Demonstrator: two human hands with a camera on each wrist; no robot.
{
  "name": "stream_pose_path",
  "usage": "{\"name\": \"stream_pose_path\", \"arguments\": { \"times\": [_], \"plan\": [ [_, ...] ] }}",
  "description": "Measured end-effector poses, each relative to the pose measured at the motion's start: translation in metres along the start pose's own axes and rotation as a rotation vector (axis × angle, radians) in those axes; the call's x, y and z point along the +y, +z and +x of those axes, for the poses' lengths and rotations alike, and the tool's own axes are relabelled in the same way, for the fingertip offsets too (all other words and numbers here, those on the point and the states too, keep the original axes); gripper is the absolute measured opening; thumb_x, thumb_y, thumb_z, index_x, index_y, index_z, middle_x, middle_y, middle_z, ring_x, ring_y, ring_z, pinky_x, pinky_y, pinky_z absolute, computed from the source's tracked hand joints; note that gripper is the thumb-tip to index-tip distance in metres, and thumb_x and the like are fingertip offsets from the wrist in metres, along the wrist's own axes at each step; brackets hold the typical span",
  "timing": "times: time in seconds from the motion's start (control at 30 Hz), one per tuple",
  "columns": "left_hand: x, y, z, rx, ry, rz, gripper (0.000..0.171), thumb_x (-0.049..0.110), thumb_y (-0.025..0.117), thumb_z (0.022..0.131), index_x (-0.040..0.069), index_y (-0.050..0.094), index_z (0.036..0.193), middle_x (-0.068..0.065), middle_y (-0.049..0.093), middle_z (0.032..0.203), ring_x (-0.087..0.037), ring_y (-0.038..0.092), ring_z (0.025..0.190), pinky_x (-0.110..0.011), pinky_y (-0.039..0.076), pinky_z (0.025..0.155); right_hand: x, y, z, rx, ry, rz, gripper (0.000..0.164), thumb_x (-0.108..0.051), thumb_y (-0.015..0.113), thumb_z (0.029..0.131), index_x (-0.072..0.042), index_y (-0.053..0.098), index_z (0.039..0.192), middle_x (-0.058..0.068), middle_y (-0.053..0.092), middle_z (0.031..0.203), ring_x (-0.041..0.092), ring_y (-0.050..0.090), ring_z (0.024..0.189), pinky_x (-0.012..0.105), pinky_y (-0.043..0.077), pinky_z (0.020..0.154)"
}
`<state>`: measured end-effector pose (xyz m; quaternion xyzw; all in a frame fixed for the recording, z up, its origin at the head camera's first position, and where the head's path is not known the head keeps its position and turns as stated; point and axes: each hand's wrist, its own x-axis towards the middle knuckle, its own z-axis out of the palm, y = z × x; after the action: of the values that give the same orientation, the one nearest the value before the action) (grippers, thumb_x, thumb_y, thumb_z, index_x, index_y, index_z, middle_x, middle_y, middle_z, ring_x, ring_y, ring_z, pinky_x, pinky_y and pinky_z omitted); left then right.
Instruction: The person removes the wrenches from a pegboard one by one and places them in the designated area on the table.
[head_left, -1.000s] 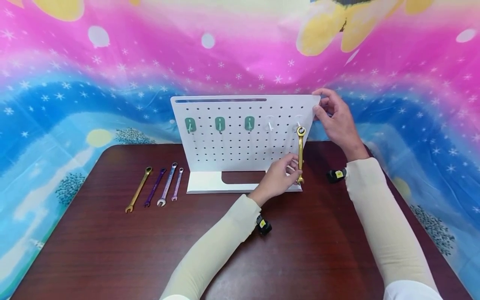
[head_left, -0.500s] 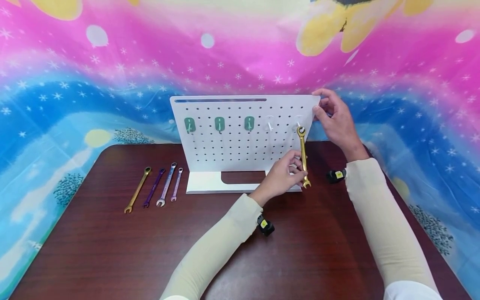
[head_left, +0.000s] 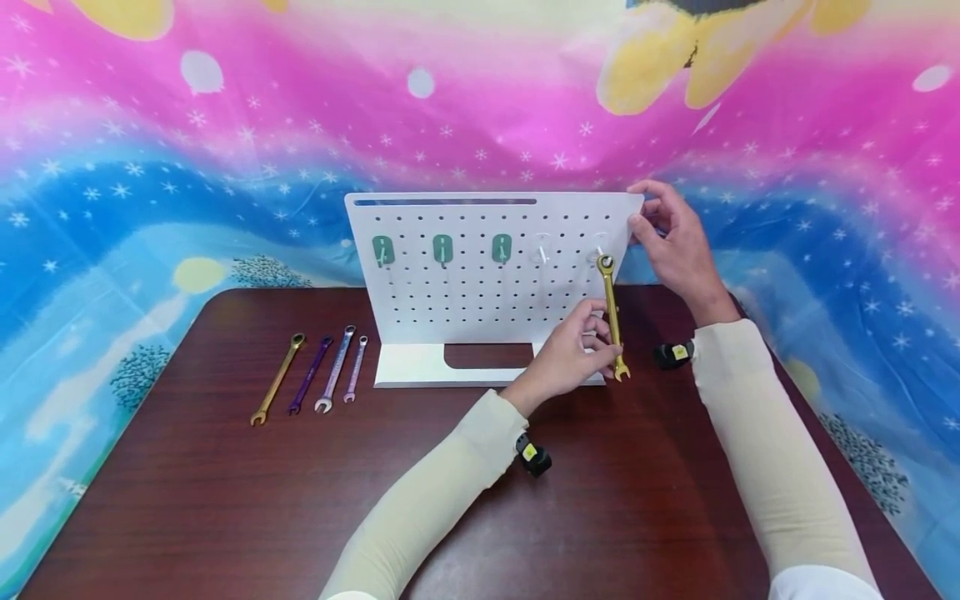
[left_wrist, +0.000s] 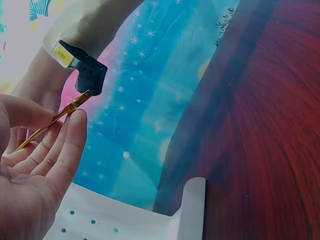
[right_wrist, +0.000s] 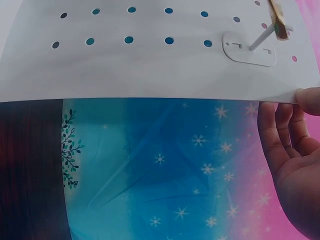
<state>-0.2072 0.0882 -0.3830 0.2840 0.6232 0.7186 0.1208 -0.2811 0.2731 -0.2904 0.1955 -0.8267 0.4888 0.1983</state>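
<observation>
My left hand pinches a gold combination wrench between thumb and fingers near its lower, open end. The wrench's ring end is up at the rightmost white hook of a white pegboard; in the right wrist view the peg's tip shows past the ring. The wrench leans, its open end out to the right. My right hand grips the board's top right corner, thumb in front and fingers behind.
Another gold wrench, a purple wrench, a silver wrench and a small pinkish wrench lie on the dark wooden table, left of the board. Three green hooks and another white hook carry nothing.
The wrench's lower end has swung to the right with my left hand, while its ring end stays at the hook. My right hand keeps its hold on the corner.
</observation>
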Motion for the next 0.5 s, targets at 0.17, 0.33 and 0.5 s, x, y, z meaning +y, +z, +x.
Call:
{"name": "stream_pose_path", "arguments": {
  "times": [0.17, 0.33, 0.5],
  "plan": [
    [0.004, 0.002, 0.000, -0.019, 0.035, -0.015, 0.050, -0.011, 0.065, 0.095, 0.003, 0.044, 0.138, -0.016, 0.059, 0.094, -0.017, 0.069, 0.072, -0.051, 0.062, 0.069, 0.001, -0.001, 0.000, -0.006, -0.003, 0.001, 0.040, -0.006, 0.054, 0.107, -0.007, 0.051, 0.146, 0.022, 0.059, 0.107, 0.028, 0.061, 0.092, 0.022, 0.054, 0.081],
    [0.008, 0.002, -0.002, -0.038, 0.049, -0.023, 0.047, -0.010, 0.065, 0.096, 0.002, 0.044, 0.136, -0.014, 0.060, 0.091, -0.019, 0.069, 0.070, -0.054, 0.061, 0.071, 0.000, -0.001, 0.000, -0.003, -0.006, -0.003, 0.039, -0.007, 0.055, 0.107, -0.008, 0.052, 0.146, 0.021, 0.059, 0.106, 0.027, 0.062, 0.090, 0.022, 0.053, 0.080],
    [0.017, 0.000, -0.007, -0.044, 0.046, -0.015, 0.042, -0.009, 0.065, 0.097, -0.001, 0.047, 0.133, -0.012, 0.060, 0.092, -0.018, 0.069, 0.070, -0.049, 0.062, 0.070, -0.001, 0.000, -0.001, -0.002, -0.011, -0.002, 0.039, -0.012, 0.056, 0.107, -0.012, 0.053, 0.146, 0.018, 0.061, 0.105, 0.026, 0.062, 0.090, 0.024, 0.054, 0.080]
  ]
}}
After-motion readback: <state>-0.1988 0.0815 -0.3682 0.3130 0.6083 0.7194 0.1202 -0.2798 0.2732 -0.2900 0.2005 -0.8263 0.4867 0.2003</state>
